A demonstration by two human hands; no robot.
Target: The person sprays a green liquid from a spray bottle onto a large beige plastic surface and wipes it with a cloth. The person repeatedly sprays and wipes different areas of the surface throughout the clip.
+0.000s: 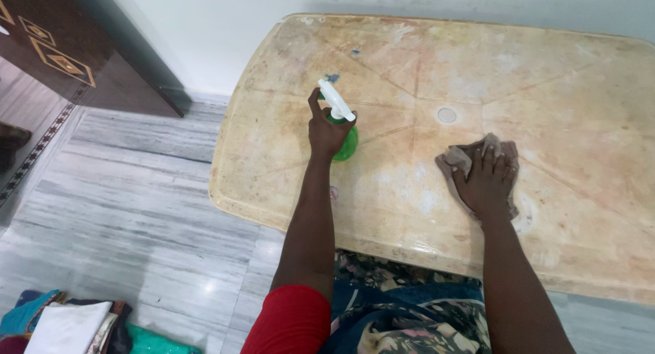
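My left hand (327,129) grips a green spray bottle (348,144) with a white trigger head (336,100), held over the left part of a stained cream plastic table (423,60). My right hand (488,180) lies flat on a brownish cloth (458,157), pressing it against the tabletop right of the middle. A small round cap (447,115) marks the table's centre, just above the cloth.
Grey streaked floor tiles (136,190) lie left of the table. A dark wooden cabinet (68,47) stands at the upper left by the white wall (218,26). A pile of folded fabrics (68,327) sits at the lower left.
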